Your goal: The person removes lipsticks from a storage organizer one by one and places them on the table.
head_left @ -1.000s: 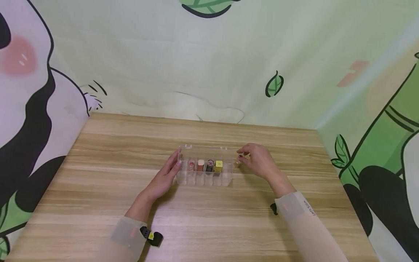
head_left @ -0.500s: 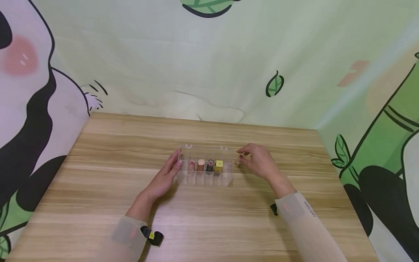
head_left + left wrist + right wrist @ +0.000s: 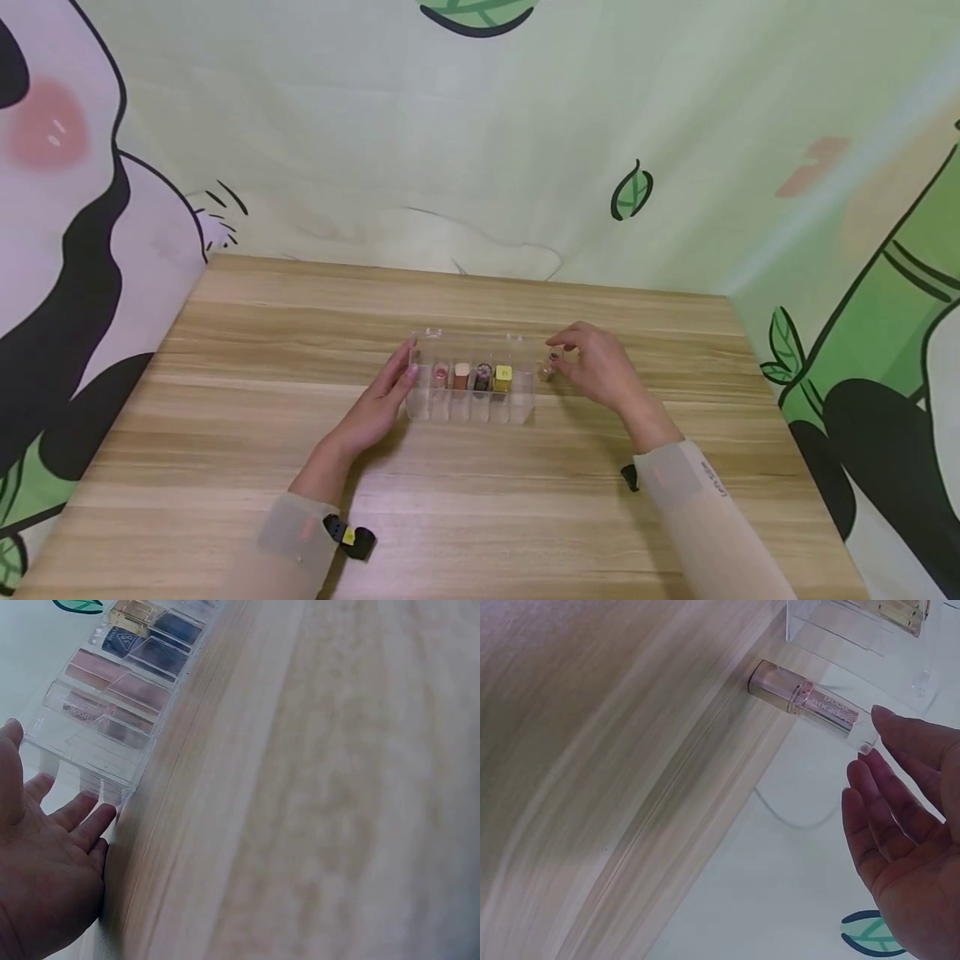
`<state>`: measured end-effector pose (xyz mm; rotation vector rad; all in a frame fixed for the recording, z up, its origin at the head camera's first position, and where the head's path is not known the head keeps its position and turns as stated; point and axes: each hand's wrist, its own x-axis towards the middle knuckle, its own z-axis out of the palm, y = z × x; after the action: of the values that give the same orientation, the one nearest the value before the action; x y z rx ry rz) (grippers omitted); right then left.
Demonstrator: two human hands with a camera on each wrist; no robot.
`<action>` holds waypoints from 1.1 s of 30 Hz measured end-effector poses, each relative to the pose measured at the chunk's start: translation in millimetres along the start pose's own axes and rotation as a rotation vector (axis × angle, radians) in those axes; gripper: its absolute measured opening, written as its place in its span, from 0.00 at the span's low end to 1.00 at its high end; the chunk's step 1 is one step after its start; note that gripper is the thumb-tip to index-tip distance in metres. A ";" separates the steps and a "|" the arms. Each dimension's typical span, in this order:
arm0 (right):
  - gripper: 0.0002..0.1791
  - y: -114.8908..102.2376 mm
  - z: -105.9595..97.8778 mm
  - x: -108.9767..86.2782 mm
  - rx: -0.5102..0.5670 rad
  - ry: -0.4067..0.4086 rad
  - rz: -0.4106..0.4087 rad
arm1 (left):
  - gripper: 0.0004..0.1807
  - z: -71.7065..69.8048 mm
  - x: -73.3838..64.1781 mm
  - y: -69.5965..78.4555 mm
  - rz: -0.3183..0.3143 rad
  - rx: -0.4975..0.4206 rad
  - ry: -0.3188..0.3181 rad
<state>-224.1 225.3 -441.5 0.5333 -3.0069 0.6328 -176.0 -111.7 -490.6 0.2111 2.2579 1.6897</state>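
Observation:
My left hand point(image 3: 372, 410) rests against the left end of a clear plastic lipstick organizer point(image 3: 467, 408). In the left wrist view the fingers point(image 3: 94, 823) lie nearly straight along its end wall. Four slots' worth of lipsticks, several in a row, stand in it: a pink one point(image 3: 441, 377), a brown one with a pale top point(image 3: 461, 377), a dark one point(image 3: 482, 379) and a yellow-gold one point(image 3: 502, 379). Just right of the organizer, my right hand point(image 3: 597, 369) pinches another lipstick point(image 3: 810, 699) by its clear end between thumb and fingertips. Its pinkish-gold end points down near the table.
The organizer stands on a wood-grain table point(image 3: 480, 517), towards its back edge. Behind it hangs a pale green cloth backdrop point(image 3: 337, 125) with printed leaves and a panda. A black wrist device point(image 3: 351, 537) sits at the left sleeve.
The right hand and its lipstick have risen very slightly beside the organizer. The left hand keeps its place, and the head view has shifted a little.

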 end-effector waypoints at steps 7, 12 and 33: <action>0.15 -2.2 -2.6 -1.7 0.009 0.017 -0.011 | 0.30 0.4 -0.5 0.9 -0.013 0.015 0.000; 0.16 -9.0 -6.4 -4.9 0.023 0.025 -0.020 | 0.30 0.6 -0.1 -0.4 -0.015 0.013 -0.004; 0.17 -45.5 -3.0 -9.3 0.044 -0.006 -0.145 | 0.27 3.3 17.8 -35.9 0.020 -0.015 0.030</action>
<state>-200.3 190.3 -422.0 0.7490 -2.9308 0.6888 -189.1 -113.9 -528.5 0.2066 2.2716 1.7301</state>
